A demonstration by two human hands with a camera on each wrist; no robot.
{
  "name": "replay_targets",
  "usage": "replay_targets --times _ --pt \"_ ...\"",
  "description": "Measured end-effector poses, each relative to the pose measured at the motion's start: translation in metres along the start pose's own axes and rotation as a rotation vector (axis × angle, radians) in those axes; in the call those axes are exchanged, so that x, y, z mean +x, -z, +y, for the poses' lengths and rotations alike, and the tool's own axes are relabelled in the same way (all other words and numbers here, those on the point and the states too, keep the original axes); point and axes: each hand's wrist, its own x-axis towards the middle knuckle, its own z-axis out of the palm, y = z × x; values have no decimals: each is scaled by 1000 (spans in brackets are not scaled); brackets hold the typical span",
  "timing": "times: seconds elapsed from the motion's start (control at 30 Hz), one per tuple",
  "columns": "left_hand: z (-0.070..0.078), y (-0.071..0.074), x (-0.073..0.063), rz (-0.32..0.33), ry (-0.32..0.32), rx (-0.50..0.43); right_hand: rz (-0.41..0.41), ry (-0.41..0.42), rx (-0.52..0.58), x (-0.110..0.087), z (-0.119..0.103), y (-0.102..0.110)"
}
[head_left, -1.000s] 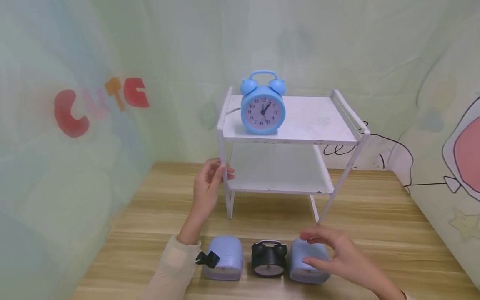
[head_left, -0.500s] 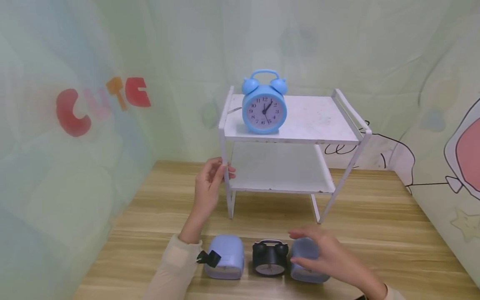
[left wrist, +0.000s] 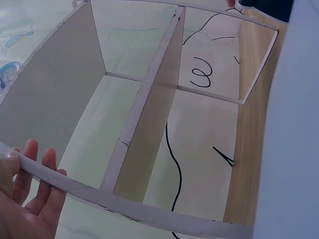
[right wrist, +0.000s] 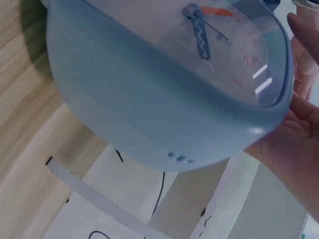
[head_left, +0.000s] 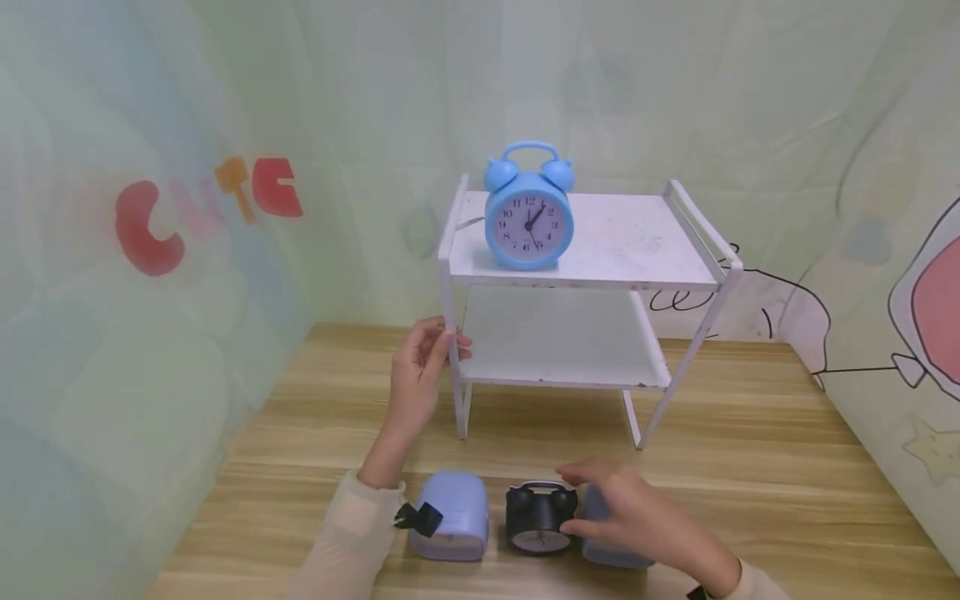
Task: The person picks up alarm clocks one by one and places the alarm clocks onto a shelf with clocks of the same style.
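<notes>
left hand (head_left: 416,360) pinches the rack (head_left: 581,282); right hand (head_left: 633,512), fingers (head_left: 583,471) spread beside the black clock (head_left: 527,515), appears in pre-grasp: next, close them.

Adds up to four clocks: one sky-blue twin-bell alarm clock (head_left: 529,229), one black twin-bell alarm clock (head_left: 538,510) and two rounded periwinkle clocks (head_left: 457,500) (head_left: 596,504). Includes one white rack (head_left: 701,327) with two shelf boards (head_left: 555,333), one left hand (head_left: 415,367), one right hand (head_left: 633,508), two cream sleeves (head_left: 341,533), one wooden tabletop (head_left: 750,417), four wall letters (head_left: 131,229), one printed balloon (head_left: 937,308), one printed star (head_left: 933,450).
</notes>
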Motion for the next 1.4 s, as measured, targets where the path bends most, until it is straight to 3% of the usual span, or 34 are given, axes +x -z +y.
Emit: replay_targets --times 0.23,0.63,0.9,1.23,1.4 --pt "-1 -1 0 -3 3 -1 -74 -33 -16 8 -3 -2" --pt "0 -1 -2 8 5 9 -91 32 37 12 1 -9" --pt "-1 0 0 11 1 9 -113 9 83 14 1 -9" --pt "0 -1 0 9 -9 9 -89 -28 119 12 2 -10" --pt "-1 -1 0 13 -5 4 -58 11 117 11 1 -11"
